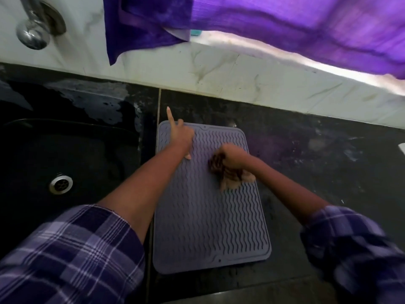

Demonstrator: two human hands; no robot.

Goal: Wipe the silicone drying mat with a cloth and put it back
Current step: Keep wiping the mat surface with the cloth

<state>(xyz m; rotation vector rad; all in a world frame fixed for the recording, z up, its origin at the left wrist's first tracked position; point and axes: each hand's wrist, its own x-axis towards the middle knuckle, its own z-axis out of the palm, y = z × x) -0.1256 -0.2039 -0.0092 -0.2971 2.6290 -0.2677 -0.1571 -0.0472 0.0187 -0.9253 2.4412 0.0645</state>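
Observation:
A grey silicone drying mat point(210, 216) with wavy ridges lies flat on the dark countertop point(317, 154). My left hand point(180, 136) rests on the mat's far left corner, with the index finger straight and pointing past the edge and the thumb on the ridges. My right hand point(234, 154) grips a crumpled brown and beige cloth point(228, 174) and holds it against the mat near the right edge. The cloth looks blurred.
A black sink point(65, 154) with a metal drain point(61, 184) sits left of the mat. A chrome tap point(36, 25) juts from the white tiled wall point(219, 69). A purple cloth point(144, 23) and purple curtain point(306, 25) hang above.

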